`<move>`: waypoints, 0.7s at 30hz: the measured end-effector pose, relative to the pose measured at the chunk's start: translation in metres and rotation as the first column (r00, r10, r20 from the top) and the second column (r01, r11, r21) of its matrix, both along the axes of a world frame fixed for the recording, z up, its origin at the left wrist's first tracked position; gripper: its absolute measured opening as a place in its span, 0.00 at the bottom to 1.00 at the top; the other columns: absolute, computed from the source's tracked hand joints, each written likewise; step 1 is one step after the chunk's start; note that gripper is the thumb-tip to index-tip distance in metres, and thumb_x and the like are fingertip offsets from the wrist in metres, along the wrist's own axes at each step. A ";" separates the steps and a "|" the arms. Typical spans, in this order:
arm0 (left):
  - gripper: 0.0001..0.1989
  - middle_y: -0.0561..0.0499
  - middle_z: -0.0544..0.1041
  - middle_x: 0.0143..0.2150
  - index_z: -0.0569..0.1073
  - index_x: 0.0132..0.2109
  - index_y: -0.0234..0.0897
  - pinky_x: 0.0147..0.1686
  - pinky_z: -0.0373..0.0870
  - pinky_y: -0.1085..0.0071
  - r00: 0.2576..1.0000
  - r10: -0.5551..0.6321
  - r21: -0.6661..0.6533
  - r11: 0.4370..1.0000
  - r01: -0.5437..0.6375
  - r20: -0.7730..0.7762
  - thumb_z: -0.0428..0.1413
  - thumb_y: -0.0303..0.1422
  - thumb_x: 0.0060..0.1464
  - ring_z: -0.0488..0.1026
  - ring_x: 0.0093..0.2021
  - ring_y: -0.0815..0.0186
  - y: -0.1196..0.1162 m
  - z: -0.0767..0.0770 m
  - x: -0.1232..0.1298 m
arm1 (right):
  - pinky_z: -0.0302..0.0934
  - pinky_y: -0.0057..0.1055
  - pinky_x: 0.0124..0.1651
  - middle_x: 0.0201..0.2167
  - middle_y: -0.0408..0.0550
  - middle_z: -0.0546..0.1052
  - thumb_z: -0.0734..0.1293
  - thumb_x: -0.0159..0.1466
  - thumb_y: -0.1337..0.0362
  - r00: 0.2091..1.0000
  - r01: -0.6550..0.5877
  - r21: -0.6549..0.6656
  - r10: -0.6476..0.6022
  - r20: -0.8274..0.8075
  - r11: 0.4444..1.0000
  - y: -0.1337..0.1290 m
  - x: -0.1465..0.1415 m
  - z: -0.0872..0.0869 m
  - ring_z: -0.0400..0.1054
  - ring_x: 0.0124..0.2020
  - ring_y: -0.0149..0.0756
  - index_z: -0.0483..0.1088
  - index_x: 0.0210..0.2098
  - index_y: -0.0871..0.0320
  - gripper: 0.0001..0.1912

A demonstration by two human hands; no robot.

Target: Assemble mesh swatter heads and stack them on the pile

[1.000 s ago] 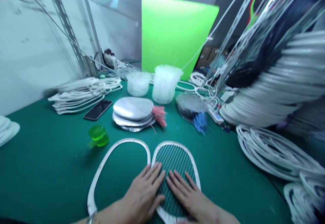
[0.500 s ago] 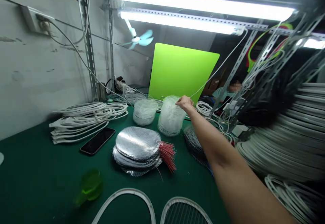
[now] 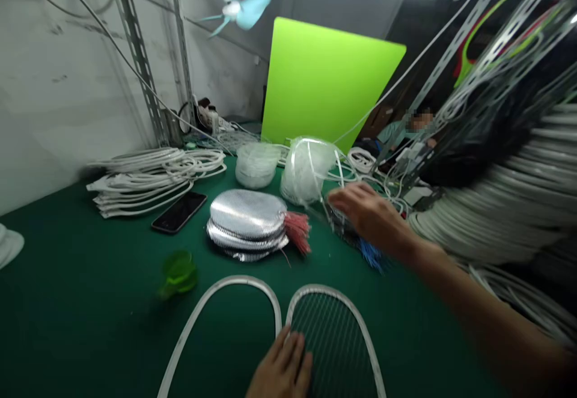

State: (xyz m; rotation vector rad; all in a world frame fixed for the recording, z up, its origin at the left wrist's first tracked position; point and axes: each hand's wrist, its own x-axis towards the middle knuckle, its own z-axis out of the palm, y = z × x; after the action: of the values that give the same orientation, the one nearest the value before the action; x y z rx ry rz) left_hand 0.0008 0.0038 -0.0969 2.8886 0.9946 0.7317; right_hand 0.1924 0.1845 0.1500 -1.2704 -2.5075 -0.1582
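Steadying the white-framed oval mesh racket head (image 3: 336,341), the flat, open left hand (image 3: 282,368) pins it down; the blurred right hand (image 3: 372,214), seemingly open, nears a grey wire-mesh disc stack (image 3: 342,226) at one o'clock.

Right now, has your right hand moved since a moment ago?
Yes. The right hand has moved down and rightward, from the top of the clear plastic bundle to beside it, above the dark mesh stack.

Across the green-topped table (image 3: 81,326): white swatter frames (image 3: 148,183) piled far left, a black phone (image 3: 179,212), a stack of foil-faced mesh discs (image 3: 247,223) at centre, a green plastic cup (image 3: 178,275) nearer left, and, nearest, a bare swatter frame (image 3: 198,314) just beside a meshed swatter head (image 3: 336,350).
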 end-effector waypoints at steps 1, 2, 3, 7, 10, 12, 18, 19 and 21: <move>0.24 0.38 0.75 0.54 0.74 0.54 0.31 0.60 0.65 0.55 1.000 -0.010 -0.068 0.998 0.009 -0.017 0.54 0.45 0.60 0.72 0.56 0.51 -0.003 0.014 0.000 | 0.66 0.38 0.45 0.42 0.53 0.76 0.55 0.69 0.68 0.997 -0.075 -0.005 0.075 0.010 0.997 -0.038 0.005 -0.019 0.66 0.47 0.42 0.70 0.46 0.56 0.14; 0.28 0.36 0.73 0.57 0.73 0.56 0.30 0.63 0.61 0.52 1.000 0.019 -0.159 0.987 -0.022 -0.017 0.53 0.48 0.59 0.69 0.59 0.49 -0.004 0.029 -0.002 | 0.67 0.36 0.43 0.41 0.53 0.75 0.54 0.69 0.71 0.994 -0.107 -0.030 0.108 0.016 0.994 -0.076 0.010 -0.039 0.67 0.46 0.41 0.70 0.47 0.56 0.16; 0.26 0.37 0.71 0.59 0.71 0.57 0.31 0.64 0.57 0.50 1.000 0.018 -0.227 0.974 -0.017 0.002 0.52 0.45 0.61 0.67 0.60 0.50 -0.004 0.043 -0.005 | 0.68 0.34 0.41 0.41 0.52 0.75 0.53 0.67 0.75 0.992 -0.120 -0.061 0.122 0.019 0.991 -0.112 0.015 -0.058 0.67 0.45 0.40 0.69 0.48 0.56 0.18; 0.16 0.50 0.78 0.53 0.74 0.54 0.42 0.56 0.70 0.59 0.953 0.223 -0.490 0.866 -0.098 0.205 0.47 0.34 0.65 0.75 0.53 0.60 0.006 0.086 -0.026 | 0.70 0.36 0.44 0.39 0.50 0.77 0.51 0.63 0.81 0.996 -0.095 -0.058 0.095 -0.001 0.994 -0.213 0.026 -0.117 0.71 0.42 0.40 0.68 0.48 0.58 0.23; 0.16 0.51 0.81 0.45 0.74 0.54 0.42 0.38 0.76 0.69 0.843 0.488 -0.610 0.746 -0.266 0.229 0.46 0.37 0.66 0.79 0.41 0.63 0.026 0.106 -0.033 | 0.70 0.34 0.40 0.35 0.48 0.78 0.51 0.64 0.78 0.996 -0.070 -0.069 0.067 -0.051 0.995 -0.244 0.025 -0.140 0.73 0.37 0.39 0.69 0.45 0.56 0.20; 0.17 0.50 0.80 0.47 0.73 0.54 0.42 0.40 0.74 0.68 0.847 0.501 -0.582 0.747 -0.321 0.176 0.47 0.40 0.65 0.78 0.44 0.61 0.045 0.113 -0.023 | 0.70 0.33 0.37 0.33 0.47 0.78 0.51 0.65 0.76 0.995 -0.069 -0.081 0.063 -0.079 0.994 -0.251 0.020 -0.147 0.73 0.34 0.38 0.68 0.44 0.56 0.19; 0.10 0.48 0.79 0.41 0.78 0.44 0.39 0.43 0.70 0.67 0.925 0.381 -0.468 0.818 -0.333 0.008 0.52 0.33 0.63 0.75 0.43 0.61 0.094 0.095 0.039 | 0.66 0.32 0.33 0.32 0.47 0.76 0.51 0.62 0.80 0.994 -0.043 -0.111 0.032 -0.105 0.993 -0.252 0.016 -0.153 0.71 0.33 0.39 0.67 0.42 0.55 0.20; 0.10 0.49 0.79 0.39 0.79 0.41 0.40 0.41 0.70 0.68 0.924 0.381 -0.475 0.815 -0.333 0.006 0.52 0.33 0.62 0.76 0.42 0.61 0.098 0.090 0.045 | 0.66 0.32 0.33 0.32 0.47 0.76 0.51 0.61 0.80 0.994 -0.041 -0.127 0.027 -0.108 0.991 -0.251 0.018 -0.154 0.71 0.33 0.39 0.67 0.42 0.55 0.20; 0.09 0.51 0.79 0.38 0.79 0.39 0.41 0.38 0.69 0.70 0.922 0.388 -0.485 0.807 -0.337 0.005 0.54 0.35 0.61 0.76 0.39 0.62 0.104 0.082 0.051 | 0.65 0.32 0.33 0.32 0.47 0.75 0.51 0.60 0.80 0.993 -0.035 -0.148 0.018 -0.116 0.988 -0.251 0.022 -0.157 0.70 0.33 0.39 0.67 0.41 0.55 0.21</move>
State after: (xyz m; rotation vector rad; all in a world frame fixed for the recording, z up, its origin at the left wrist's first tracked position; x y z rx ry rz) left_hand 0.0521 0.1077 -0.0151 2.2397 1.4924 0.5360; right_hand 0.2139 -0.0665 -0.0066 -1.2627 -2.4750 0.1086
